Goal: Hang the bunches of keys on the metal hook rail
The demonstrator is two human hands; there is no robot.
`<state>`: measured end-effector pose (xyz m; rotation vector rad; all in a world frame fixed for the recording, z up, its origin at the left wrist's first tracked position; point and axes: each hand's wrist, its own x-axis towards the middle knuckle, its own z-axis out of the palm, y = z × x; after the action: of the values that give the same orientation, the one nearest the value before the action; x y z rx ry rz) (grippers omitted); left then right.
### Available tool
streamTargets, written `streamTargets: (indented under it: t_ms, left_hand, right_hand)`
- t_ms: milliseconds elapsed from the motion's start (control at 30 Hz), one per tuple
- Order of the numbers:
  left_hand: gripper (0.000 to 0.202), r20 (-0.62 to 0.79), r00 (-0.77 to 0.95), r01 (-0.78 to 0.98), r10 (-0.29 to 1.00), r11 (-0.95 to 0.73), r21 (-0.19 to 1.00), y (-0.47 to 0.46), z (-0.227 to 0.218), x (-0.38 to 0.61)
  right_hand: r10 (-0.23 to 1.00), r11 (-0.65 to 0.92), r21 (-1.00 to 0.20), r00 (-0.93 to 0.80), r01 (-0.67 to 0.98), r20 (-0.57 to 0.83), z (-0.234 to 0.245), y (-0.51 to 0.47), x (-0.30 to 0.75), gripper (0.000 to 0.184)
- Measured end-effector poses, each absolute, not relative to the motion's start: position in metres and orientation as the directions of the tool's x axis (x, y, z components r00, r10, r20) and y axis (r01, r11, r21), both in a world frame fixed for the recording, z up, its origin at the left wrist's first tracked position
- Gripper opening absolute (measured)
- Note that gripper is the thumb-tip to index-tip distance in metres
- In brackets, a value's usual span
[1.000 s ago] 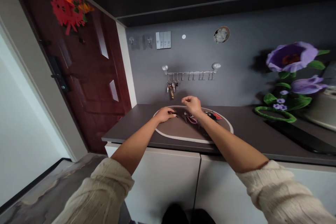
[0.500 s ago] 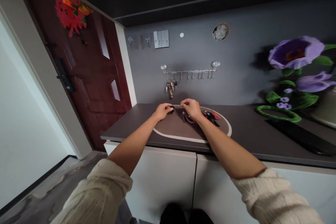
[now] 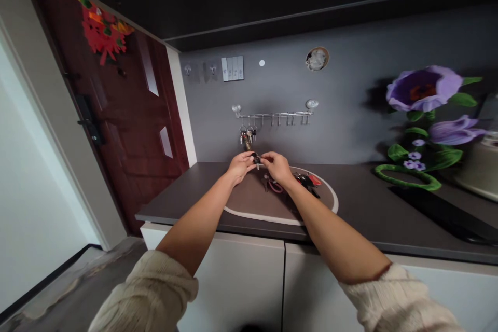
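Observation:
My left hand [image 3: 239, 167] and my right hand [image 3: 275, 164] meet above the far left part of an oval brown mat [image 3: 249, 213] with a pale rim. Between their fingertips is a small dark key with a silvery end [image 3: 256, 158]; its exact shape is partly hidden. Both hands are closed on it. Under my right hand lie keys with a pink loop [image 3: 276, 187]. More dark keys [image 3: 309, 182] and a red tag [image 3: 315, 180] rest on the mat's right side. Behind my hands, bunches of keys [image 3: 248, 137] hang from the left end of a clear hook rail [image 3: 276, 115].
Purple artificial flowers [image 3: 424, 88] with a green ring base [image 3: 406, 179] stand at the right, beside a long black object [image 3: 436, 212]. A dark shelf [image 3: 272, 0] overhangs the counter. Light switches [image 3: 232, 68] are on the wall; a red-brown door [image 3: 132, 114] stands left.
My right hand has moved left to join my left hand, and both now hold the dark key, which is raised slightly. The view has tilted up a little.

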<state>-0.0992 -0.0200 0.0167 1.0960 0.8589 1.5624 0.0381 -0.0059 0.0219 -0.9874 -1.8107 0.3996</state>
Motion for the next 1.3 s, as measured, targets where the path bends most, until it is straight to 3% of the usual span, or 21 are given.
streamTargets:
  t_ms: [400,733,933,1167,1300]
  left_hand:
    - [0.026,0.242,-0.054,-0.341,0.969,-0.246,0.908,-0.0182,0.0085,-0.0957]
    - [0.025,0.258,-0.020,-0.290,0.966,-0.253,0.923,-0.0239,0.0106,-0.0984]
    - [0.022,0.251,0.022,-0.167,0.968,-0.244,0.955,-0.0260,0.0091,-0.1009]
    - [0.026,0.501,-0.048,0.120,0.864,-0.493,0.862,-0.0260,0.0098,-0.1036]
    - [0.028,0.527,-0.037,0.167,0.849,-0.515,0.841,-0.0265,0.0099,-0.1021]
  right_hand:
    - [0.685,0.692,-0.531,-0.212,0.489,0.697,0.0197,-0.0010,0.0361,0.016]
    - [0.743,0.656,-0.642,-0.190,0.397,0.642,0.0218,-0.0017,0.0361,0.015]
    - [0.740,0.663,-0.657,-0.179,0.359,0.648,0.0225,-0.0010,0.0369,0.012]
    - [0.749,0.656,-0.674,-0.186,0.339,0.636,0.0237,-0.0026,0.0381,0.012]
    - [0.754,0.654,-0.678,-0.211,0.336,0.623,0.0241,-0.0027,0.0375,0.013]
